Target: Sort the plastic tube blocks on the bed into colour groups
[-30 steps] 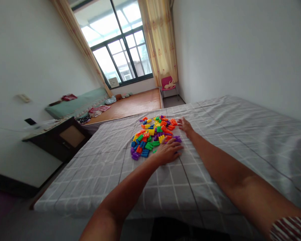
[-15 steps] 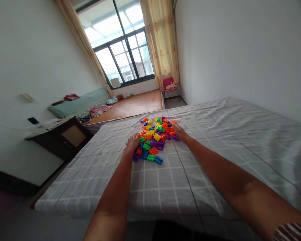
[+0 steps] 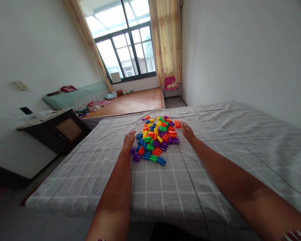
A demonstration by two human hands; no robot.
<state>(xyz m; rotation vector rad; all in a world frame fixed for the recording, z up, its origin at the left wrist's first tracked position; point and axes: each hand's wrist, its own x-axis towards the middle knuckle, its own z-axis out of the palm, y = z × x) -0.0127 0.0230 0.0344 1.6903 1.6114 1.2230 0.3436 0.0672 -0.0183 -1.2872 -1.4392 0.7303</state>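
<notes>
A heap of bright plastic toy blocks (image 3: 154,137) in orange, yellow, green, blue and purple lies on a grey checked bedsheet (image 3: 160,187). My left hand (image 3: 129,138) is at the heap's left side, a small gap from the blue blocks, with its fingers out and nothing in them. On the opposite side, my right hand (image 3: 188,130) is close to an orange block (image 3: 177,124) at the heap's edge; its fingers are extended, and I cannot tell whether they touch that block. Near me, a joined blue and green row of blocks (image 3: 154,158) lies at the front of the heap.
Beyond this bed is a second bed with a brown mat (image 3: 137,100) and some clothes (image 3: 98,105). A dark cabinet (image 3: 65,134) stands to the left. A pink chair (image 3: 170,82) is under the curtain (image 3: 165,43), and a white wall (image 3: 240,53) runs along the right.
Both hands have moved outward from the heap, the left one to the left and the right one to the right. More of the blocks at the sides now show.
</notes>
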